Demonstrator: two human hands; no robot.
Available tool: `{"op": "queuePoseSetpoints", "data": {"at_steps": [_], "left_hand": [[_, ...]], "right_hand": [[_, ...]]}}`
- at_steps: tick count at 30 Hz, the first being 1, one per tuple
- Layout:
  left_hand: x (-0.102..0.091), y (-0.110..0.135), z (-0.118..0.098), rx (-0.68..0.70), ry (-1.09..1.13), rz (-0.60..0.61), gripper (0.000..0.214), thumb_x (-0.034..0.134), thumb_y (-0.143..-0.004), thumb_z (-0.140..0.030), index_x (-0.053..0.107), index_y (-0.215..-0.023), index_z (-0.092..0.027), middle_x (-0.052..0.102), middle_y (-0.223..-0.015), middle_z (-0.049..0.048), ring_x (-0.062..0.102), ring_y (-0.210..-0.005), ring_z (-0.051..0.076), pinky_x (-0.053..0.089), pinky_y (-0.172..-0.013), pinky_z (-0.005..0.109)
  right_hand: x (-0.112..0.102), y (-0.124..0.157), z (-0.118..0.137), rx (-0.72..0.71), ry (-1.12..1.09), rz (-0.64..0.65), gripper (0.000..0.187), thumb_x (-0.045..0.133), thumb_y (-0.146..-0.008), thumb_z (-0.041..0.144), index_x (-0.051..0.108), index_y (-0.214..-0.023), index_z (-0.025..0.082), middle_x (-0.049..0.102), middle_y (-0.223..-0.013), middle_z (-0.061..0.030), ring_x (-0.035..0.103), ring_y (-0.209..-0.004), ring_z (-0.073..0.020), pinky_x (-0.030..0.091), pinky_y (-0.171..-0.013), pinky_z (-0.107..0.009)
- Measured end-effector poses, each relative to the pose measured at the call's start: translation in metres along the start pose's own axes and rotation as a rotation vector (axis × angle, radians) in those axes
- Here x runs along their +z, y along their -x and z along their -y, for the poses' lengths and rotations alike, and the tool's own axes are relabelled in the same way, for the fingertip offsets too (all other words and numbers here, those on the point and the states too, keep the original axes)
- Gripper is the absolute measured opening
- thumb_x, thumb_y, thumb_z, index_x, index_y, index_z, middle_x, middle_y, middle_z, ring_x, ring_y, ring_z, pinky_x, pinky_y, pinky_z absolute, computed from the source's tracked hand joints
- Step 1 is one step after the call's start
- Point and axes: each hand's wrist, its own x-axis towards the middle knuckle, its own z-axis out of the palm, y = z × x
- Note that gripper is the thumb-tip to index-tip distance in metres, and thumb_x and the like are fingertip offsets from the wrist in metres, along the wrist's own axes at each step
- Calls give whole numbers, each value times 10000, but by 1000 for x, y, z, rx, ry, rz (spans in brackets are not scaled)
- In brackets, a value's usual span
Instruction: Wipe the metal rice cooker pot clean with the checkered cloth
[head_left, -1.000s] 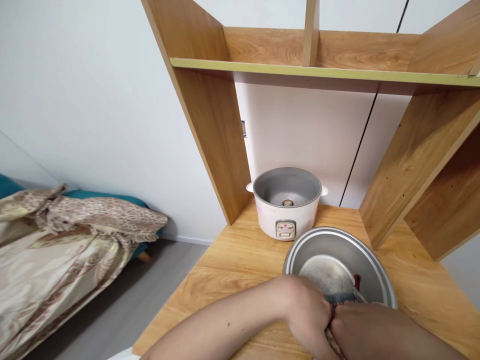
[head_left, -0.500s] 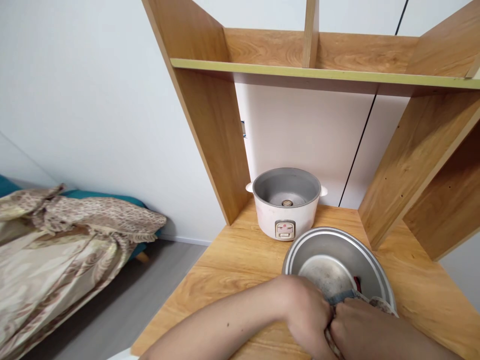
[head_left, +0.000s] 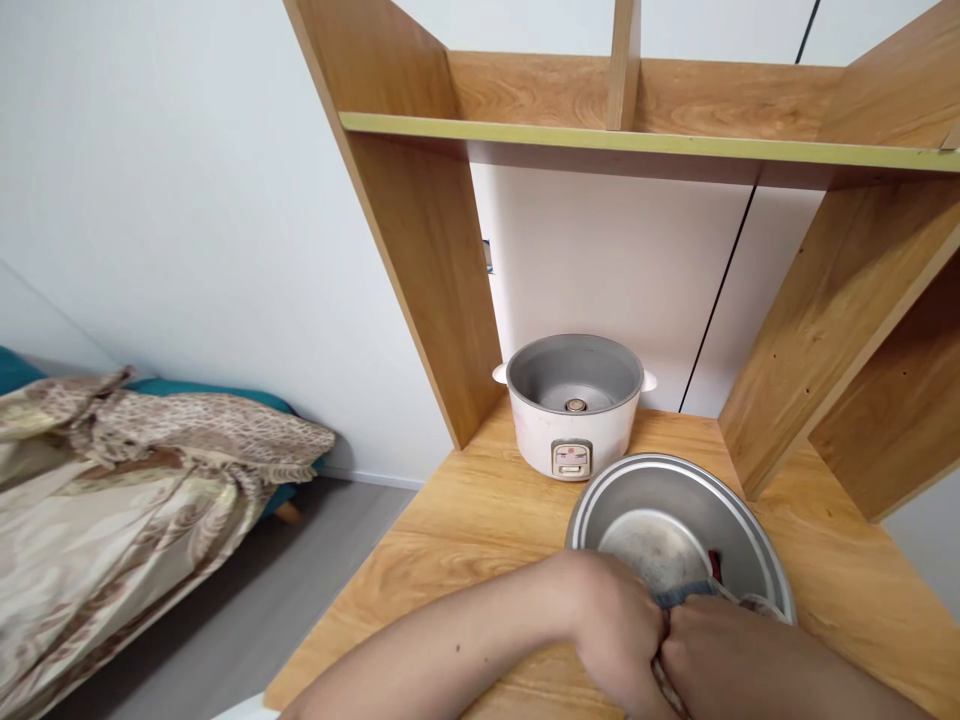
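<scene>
Together, the left hand (head_left: 619,625) and the right hand (head_left: 701,640) are closed and drawn up knuckle to knuckle, both seemingly gripping a bunched cloth (head_left: 684,594), of which only a bluish fold beyond the fists and a patterned sliver between them show; the fingers themselves are mostly hidden. Just past the hands, and partly covered by them, lies a wide metal pot (head_left: 701,510) on the wooden surface (head_left: 457,535), with the cloth's far end reaching inside its near rim. A small red strip (head_left: 715,566) shows against the pot's inside, beyond the right hand; whether it belongs to the cloth cannot be told. Farther out and a little left of the hands stands the open cooker body (head_left: 576,430), right beside the pot; whether the two touch is unclear. The likeliest trouble, I'd judge, is at the near rim: if either wrist or the cloth bears down there, the pot could tip towards the hands. A hard twist or shove might instead slide it outwards and knock the cooker body. Loose fabric or that red strip could also catch on the lip, dragging the pot along if the fists pull back sharply.
</scene>
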Motion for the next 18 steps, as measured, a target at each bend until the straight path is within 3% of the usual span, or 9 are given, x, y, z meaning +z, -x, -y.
{"op": "queuePoseSetpoints", "data": {"at_steps": [4, 8, 13, 18], "left_hand": [[0, 0, 0, 2, 17, -5, 574, 823, -675, -741, 448, -573, -318, 662, -603, 24, 734, -811, 309, 554, -789, 394], [0, -1, 2, 10, 32, -25, 589, 839, -679, -750, 454, -583, -315, 661, -604, 23, 740, -816, 315, 561, -789, 400], [0, -2, 3, 21, 51, -17, 594, 851, -650, -760, 462, -564, -319, 620, -569, 14, 703, -761, 304, 548, -772, 401], [1, -2, 3, 9, 39, -20, 613, 840, -650, -768, 434, -535, -324, 583, -528, 8, 684, -720, 294, 543, -744, 392]], "right_hand": [[-4, 2, 5, 12, 34, 31, 310, 670, -1002, 325, 934, -1075, 180, 916, -1071, -110, 853, -899, -304, 411, -584, -377], [-10, 8, 10, 48, 59, 24, 321, 695, -1028, 372, 937, -1079, 168, 912, -1082, -132, 859, -910, -326, 373, -574, -414], [-10, 5, 10, 65, 92, 73, 355, 649, -1041, 354, 937, -1145, 175, 912, -1132, -134, 868, -972, -330, 518, -686, -373], [6, -2, -6, 47, -108, 13, 389, 687, -958, 435, 946, -1170, 236, 909, -1190, -141, 869, -1058, -395, 634, -802, -400]]}}
